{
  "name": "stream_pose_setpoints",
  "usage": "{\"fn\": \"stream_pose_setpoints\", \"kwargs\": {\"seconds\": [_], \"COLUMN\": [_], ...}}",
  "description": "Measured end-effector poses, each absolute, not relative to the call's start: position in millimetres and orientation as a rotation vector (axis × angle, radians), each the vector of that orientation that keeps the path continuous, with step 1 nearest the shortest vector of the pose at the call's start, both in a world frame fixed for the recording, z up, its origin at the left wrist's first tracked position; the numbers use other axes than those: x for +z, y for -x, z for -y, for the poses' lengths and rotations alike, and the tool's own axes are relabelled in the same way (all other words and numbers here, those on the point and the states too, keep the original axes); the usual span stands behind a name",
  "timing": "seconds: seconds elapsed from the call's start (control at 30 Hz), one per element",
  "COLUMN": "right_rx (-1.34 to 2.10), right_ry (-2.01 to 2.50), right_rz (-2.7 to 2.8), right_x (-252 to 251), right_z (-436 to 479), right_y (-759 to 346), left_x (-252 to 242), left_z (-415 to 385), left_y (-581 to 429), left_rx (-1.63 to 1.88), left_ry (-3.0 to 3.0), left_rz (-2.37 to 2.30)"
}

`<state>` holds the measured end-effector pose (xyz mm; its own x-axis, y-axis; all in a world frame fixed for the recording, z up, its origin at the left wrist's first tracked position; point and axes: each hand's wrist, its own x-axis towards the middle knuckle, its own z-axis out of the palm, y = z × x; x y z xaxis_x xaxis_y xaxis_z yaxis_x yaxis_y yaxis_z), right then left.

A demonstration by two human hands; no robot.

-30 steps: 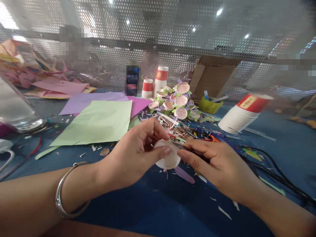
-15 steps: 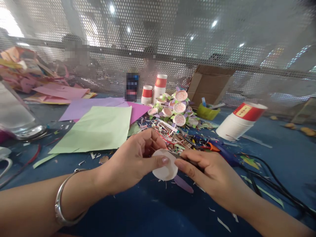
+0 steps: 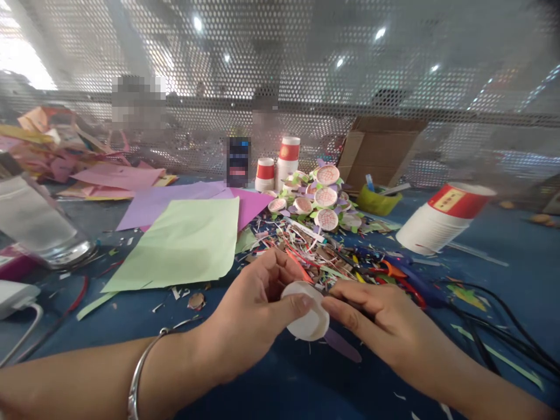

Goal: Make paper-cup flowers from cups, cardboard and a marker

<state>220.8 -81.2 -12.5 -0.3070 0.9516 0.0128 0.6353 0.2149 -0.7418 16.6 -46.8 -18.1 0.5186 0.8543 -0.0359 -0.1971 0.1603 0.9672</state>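
Note:
My left hand (image 3: 262, 309) is closed on a round white paper disc (image 3: 308, 318), thumb across its face and fingers behind. The disc looks like the bottom of a paper cup. My right hand (image 3: 371, 318) is closed around a slim dark metal tool (image 3: 322, 289), whose tip meets the disc's upper right edge; most of the tool is hidden in the fingers. A purple paper petal (image 3: 343, 346) sticks out below the disc; I cannot tell whether it is attached. Close behind my left fingers is an orange-red strip (image 3: 301, 267).
Paper scraps (image 3: 315, 251) lie beyond my hands, before a heap of decorated cup-bottom discs (image 3: 326, 197). Green paper (image 3: 179, 245) is at left, near a glass (image 3: 52, 227). Stacked paper cups (image 3: 441, 219) lean at right, above black cables (image 3: 503, 332). Behind stands a perforated metal screen (image 3: 297, 52).
The whole view has shifted, so things appear a little farther right and lower. Both hands keep the same grip on the disc and the tool. The orange-red strip shows more clearly.

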Motion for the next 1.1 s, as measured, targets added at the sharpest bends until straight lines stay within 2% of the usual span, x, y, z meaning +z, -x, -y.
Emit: {"fn": "stream_pose_setpoints", "kwargs": {"seconds": [0.2, 0.63, 0.9, 1.1], "right_rx": [0.949, 0.855, 1.159, 1.240], "right_ry": [1.481, 1.469, 1.386, 1.387], "right_rz": [2.018, 1.904, 1.651, 1.582], "right_x": [-13.6, -10.9, -11.1, -12.4], "right_z": [81.6, 77.5, 77.5, 78.6], "right_y": [-222.6, -223.5, -223.2, -223.0], "left_x": [-15.9, -11.8, -13.2, -9.5], "left_z": [47.9, 44.9, 41.7, 39.8], "left_y": [-17.6, -18.6, -17.9, -15.8], "left_rx": [0.814, 0.716, 0.777, 0.830], "left_ry": [-1.061, -1.029, -1.029, -1.032], "left_rz": [-0.762, -0.791, -0.780, -0.801]}}
